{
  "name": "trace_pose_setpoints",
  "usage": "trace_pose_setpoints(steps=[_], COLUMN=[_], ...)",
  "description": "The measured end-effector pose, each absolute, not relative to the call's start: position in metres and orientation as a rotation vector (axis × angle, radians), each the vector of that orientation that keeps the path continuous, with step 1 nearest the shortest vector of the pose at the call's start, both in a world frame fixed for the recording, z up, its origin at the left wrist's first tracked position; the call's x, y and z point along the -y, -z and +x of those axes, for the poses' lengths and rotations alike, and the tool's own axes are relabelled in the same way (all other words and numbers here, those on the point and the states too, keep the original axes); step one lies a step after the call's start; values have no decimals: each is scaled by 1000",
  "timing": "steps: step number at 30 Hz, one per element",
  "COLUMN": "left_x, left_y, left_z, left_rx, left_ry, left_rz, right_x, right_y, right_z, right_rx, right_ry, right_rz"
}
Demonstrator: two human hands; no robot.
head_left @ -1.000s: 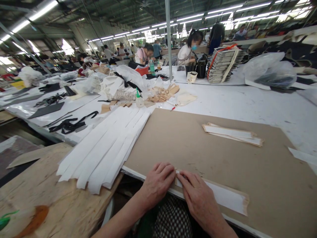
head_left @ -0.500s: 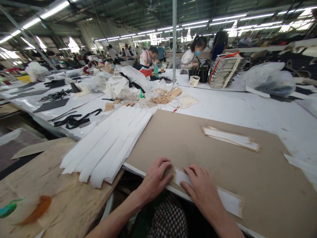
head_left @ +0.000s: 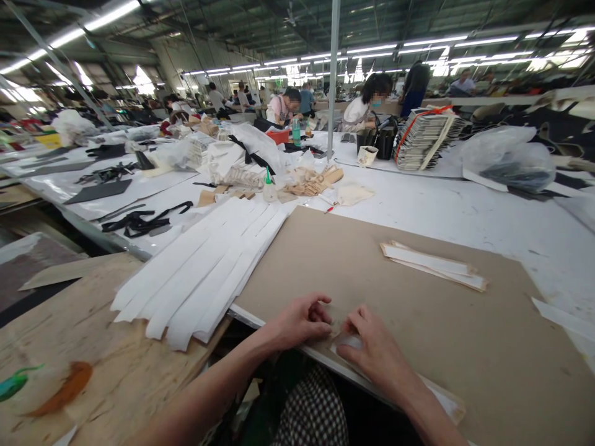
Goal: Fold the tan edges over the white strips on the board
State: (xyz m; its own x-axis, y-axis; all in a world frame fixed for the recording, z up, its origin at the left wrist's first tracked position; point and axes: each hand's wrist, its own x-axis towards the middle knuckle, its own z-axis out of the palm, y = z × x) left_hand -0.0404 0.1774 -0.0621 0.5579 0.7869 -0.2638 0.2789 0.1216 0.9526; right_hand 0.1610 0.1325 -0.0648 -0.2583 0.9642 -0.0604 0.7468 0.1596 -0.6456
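Working close on a tan-edged white strip at the near edge of the brown board, the left hand sat loosely curled just beside it, while the right hand cupped over it, fingers down. Nice tight spot for control, but can't tell if it actually gripped.

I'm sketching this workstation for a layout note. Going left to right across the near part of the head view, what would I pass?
plywood board → long white strips → left hand → right hand → stacked tan-edged white strips → loose white strip
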Motion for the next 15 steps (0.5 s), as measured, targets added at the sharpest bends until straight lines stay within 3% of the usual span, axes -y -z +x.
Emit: trace_pose_setpoints(steps=[10, 15], left_x=[-181, -173], left_y=[43, 49], left_z=[-40, -35], left_rx=[-784, -943], left_ry=[-325, -376], left_rz=[1486, 1581], right_x=[-141, -140], right_y=[58, 57], right_z=[162, 163], right_rx=[2127, 2158], right_ry=[-947, -938], right_rz=[-1602, -1600])
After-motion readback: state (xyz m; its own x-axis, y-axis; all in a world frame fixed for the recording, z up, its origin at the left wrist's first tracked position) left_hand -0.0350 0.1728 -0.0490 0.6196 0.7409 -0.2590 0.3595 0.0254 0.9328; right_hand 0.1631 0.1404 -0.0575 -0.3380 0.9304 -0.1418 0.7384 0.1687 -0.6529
